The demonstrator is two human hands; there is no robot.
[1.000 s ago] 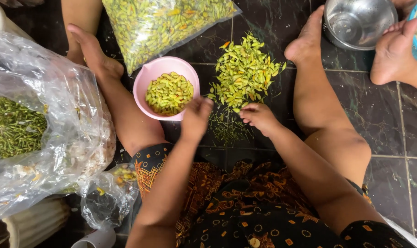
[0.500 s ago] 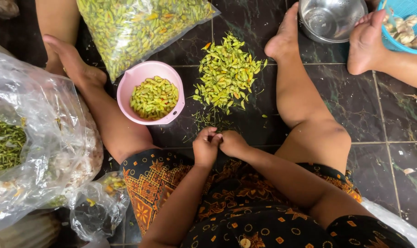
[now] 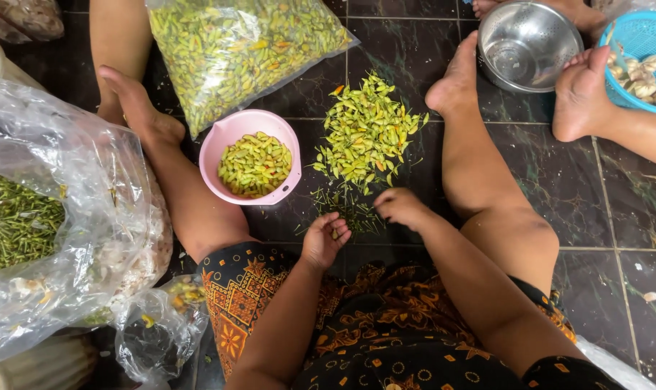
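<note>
Chilies (image 3: pixel 366 133), small, green and yellow, lie in a loose heap on the dark marbled tile floor (image 3: pixel 617 238) between the person's bare legs, with thin green stems (image 3: pixel 342 209) scattered at the near edge of the heap. The left hand (image 3: pixel 324 240) lies palm up, fingers curled loosely around one small chili. The right hand (image 3: pixel 400 207) rests knuckles up just beside it at the stems, apart from the left; whether it grips anything cannot be told. A pink plastic bowl (image 3: pixel 227 133) left of the heap holds more chilies. Above it lies a clear plastic bag (image 3: pixel 241 43), flat and full of chilies. At far left a crinkled clear bag (image 3: pixel 75 202) holds dark green stems. At top right stand a shiny steel colander (image 3: pixel 527 43) and a blue mesh basket (image 3: pixel 642 36) of pale cloves, next to another person's foot (image 3: pixel 581 94).
</note>
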